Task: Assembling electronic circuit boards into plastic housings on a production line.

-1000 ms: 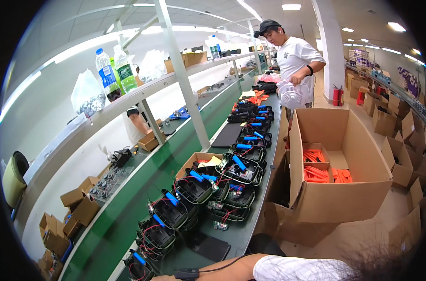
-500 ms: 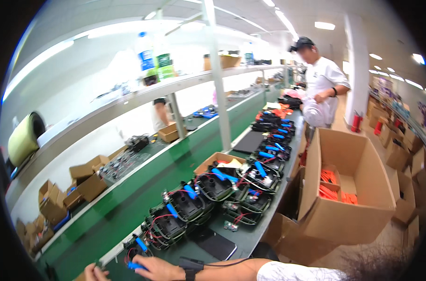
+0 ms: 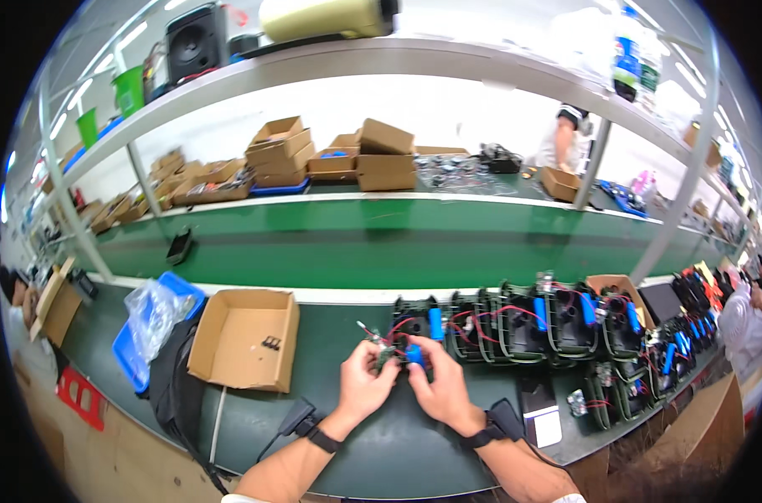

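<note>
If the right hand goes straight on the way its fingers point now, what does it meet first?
Probably the black housing with the blue cell, just beyond the small part that the right hand and left hand hold. Depth is hard to judge here.

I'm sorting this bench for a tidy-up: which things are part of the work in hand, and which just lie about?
In hand: left hand and right hand on the small wired part; row of black units beside.
Lying about: open carton, blue tray, phone.

Matt brown cardboard box (image 3: 245,335), glossy black plastic housing (image 3: 415,318), smooth green bench (image 3: 331,344).
</note>
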Available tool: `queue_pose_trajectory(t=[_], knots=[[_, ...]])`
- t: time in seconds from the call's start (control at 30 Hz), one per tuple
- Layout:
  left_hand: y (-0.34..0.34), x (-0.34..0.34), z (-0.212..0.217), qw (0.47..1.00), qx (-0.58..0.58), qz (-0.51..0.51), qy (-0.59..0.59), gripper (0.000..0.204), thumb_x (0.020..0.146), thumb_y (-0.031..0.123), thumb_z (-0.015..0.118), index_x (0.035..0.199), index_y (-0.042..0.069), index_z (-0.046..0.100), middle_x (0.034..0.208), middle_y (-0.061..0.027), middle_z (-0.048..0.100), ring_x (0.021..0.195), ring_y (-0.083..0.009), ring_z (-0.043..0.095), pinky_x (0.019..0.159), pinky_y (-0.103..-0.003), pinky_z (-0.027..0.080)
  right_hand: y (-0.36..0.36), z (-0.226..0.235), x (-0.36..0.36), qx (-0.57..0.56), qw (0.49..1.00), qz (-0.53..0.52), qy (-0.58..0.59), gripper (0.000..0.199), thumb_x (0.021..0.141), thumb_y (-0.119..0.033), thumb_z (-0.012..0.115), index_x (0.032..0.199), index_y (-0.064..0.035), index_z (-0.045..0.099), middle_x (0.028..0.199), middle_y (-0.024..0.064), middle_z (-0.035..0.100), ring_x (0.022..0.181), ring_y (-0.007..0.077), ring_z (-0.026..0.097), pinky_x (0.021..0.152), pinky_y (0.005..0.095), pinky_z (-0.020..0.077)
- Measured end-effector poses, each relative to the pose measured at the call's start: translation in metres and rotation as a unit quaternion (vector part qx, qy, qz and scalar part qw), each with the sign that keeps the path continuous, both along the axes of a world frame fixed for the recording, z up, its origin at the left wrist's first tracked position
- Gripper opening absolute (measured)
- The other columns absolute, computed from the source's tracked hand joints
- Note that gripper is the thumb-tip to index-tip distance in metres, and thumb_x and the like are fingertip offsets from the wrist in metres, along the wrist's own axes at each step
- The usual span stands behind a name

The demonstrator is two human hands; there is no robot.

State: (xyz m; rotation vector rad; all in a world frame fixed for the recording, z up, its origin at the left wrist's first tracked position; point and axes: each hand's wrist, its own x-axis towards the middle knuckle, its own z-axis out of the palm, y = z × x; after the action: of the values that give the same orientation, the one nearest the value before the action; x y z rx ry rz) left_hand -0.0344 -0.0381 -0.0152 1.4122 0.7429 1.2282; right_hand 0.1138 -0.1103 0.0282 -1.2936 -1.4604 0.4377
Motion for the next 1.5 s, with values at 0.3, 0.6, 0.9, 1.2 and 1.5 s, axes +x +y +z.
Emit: queue_pose_trajectory(t=[0.3,0.6,0.9,1.2,1.5], knots=[[-0.007,0.006,0.011,0.993,0.087,0.041,0.07,0.027,0.083,0.007,0.073,0.084,0.004,0.046,0.067,-0.0039,0.046,0.061,-0.0087,0.044,0.053,-0.031,0.042,-0.002,-0.023,0.001,0.013,0.998,0.002,0.056,0.038,0.087,0.005,0.064,0.123,0.0017,0.052,0.103,0.0107,0.063,0.092,0.0161,0.064,0.086,0.0308,0.0532],[-0.009,0.002,0.007,0.98,0.174,0.038,0.084,0.028,0.079,0.001,0.07,0.098,0.002,0.049,0.093,-0.0151,0.054,0.086,-0.0366,0.06,0.075,-0.044,0.05,0.0,-0.03,-0.007,0.002,0.994,0.021,0.112,0.036,0.094,0.004,0.05,0.13,0.0026,0.048,0.113,0.0093,0.056,0.097,0.0142,0.057,0.085,0.0289,0.0496],[-0.016,0.012,0.008,0.975,0.206,-0.007,0.079,0.027,0.082,-0.001,0.066,0.105,0.0,0.052,0.102,-0.0163,0.055,0.103,-0.0379,0.058,0.093,-0.043,0.049,0.009,-0.039,0.019,-0.01,0.999,-0.018,0.033,0.028,0.092,0.002,0.056,0.12,-0.0044,0.054,0.106,0.0056,0.052,0.095,0.0156,0.051,0.086,0.0316,0.0455],[-0.017,0.009,0.009,0.963,0.257,-0.012,0.08,0.03,0.085,-0.002,0.066,0.112,-0.001,0.055,0.111,-0.0157,0.059,0.107,-0.0352,0.062,0.095,-0.04,0.051,-0.002,0.0,0.005,0.097,0.988,-0.046,-0.114,0.022,0.092,-0.01,0.075,0.107,0.0011,0.063,0.105,0.019,0.065,0.096,0.0351,0.064,0.087,0.0427,0.0509],[-0.018,0.012,0.008,0.97,0.226,-0.014,0.089,0.041,0.091,0.007,0.066,0.128,0.001,0.052,0.119,-0.0186,0.061,0.11,-0.0369,0.062,0.097,-0.041,0.051,-0.008,0.009,0.003,0.102,0.988,-0.056,-0.097,0.024,0.091,-0.012,0.076,0.107,0.0013,0.064,0.102,0.0187,0.066,0.094,0.0346,0.065,0.087,0.0418,0.0519]])
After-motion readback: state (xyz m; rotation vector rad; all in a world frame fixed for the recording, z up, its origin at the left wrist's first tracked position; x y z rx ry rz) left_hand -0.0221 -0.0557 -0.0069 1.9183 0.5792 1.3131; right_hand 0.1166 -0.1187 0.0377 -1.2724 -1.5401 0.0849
